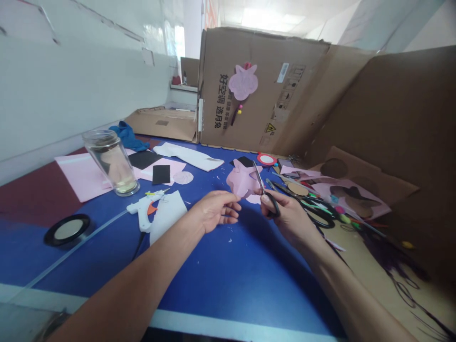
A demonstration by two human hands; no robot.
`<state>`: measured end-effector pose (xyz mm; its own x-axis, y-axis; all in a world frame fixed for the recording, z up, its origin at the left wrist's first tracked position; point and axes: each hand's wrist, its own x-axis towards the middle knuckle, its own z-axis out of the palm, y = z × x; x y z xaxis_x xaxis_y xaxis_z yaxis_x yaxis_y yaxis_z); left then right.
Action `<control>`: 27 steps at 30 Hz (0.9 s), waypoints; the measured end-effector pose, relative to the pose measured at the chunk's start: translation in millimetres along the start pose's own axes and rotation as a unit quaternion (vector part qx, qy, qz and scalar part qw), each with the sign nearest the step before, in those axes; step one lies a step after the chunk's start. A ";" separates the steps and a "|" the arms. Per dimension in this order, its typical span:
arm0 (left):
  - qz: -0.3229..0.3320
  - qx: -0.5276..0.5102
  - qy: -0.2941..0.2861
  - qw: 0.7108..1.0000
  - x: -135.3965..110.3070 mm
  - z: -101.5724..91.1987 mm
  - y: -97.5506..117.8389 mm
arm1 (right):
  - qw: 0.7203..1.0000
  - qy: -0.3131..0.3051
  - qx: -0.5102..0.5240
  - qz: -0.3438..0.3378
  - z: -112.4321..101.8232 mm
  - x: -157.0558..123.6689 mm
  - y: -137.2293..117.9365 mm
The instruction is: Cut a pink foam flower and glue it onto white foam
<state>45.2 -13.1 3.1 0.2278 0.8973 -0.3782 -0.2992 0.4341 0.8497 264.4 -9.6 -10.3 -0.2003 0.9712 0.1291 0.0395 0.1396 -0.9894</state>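
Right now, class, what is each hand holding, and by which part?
Left hand: the pink cutout, by its lower edge. Right hand: the scissors, by the handles.

Shows as a thin pink cutout (241, 181), with a lobed, wavy edge and pointed corners at the top — tilts up, slightly bent, pinched at its lower left edge. Has black-handled scissors (263, 190) at its right side, held tips up and leaning a little left, with silver blades across its edge — too narrow to tell how far apart.
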 end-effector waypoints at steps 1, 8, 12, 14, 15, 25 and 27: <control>-0.014 -0.025 -0.018 0.999 1.0 2.2 -3.5 | 1.000 -0.002 0.006 -0.008 0.5 -0.3 -0.1; -0.020 -0.173 -0.041 0.984 5.2 15.6 -16.6 | 0.998 0.006 0.057 -0.016 4.1 -1.3 0.8; 0.020 -0.206 -0.037 0.978 4.0 17.8 -15.0 | 0.998 -0.002 0.068 -0.005 4.5 0.6 3.3; 0.042 -0.213 -0.030 0.976 3.2 18.6 -13.3 | 0.997 -0.006 0.072 -0.007 4.9 0.7 4.2; 0.052 -0.215 -0.027 0.975 3.1 18.6 -12.3 | 0.997 -0.007 0.072 -0.008 5.5 0.4 4.4; 0.123 -0.190 -0.005 0.974 5.1 1.8 1.6 | 0.999 -0.026 0.029 0.010 12.4 -6.6 1.4; 0.116 -0.185 0.011 0.976 4.0 -0.2 3.6 | 0.999 -0.038 0.013 0.012 11.7 -7.4 3.3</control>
<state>44.8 -8.0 4.6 0.0950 0.9746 -0.2028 -0.6549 0.2146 0.7246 254.5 -18.6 -15.3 -0.2736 0.9565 0.1013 0.0198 0.1109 -0.9936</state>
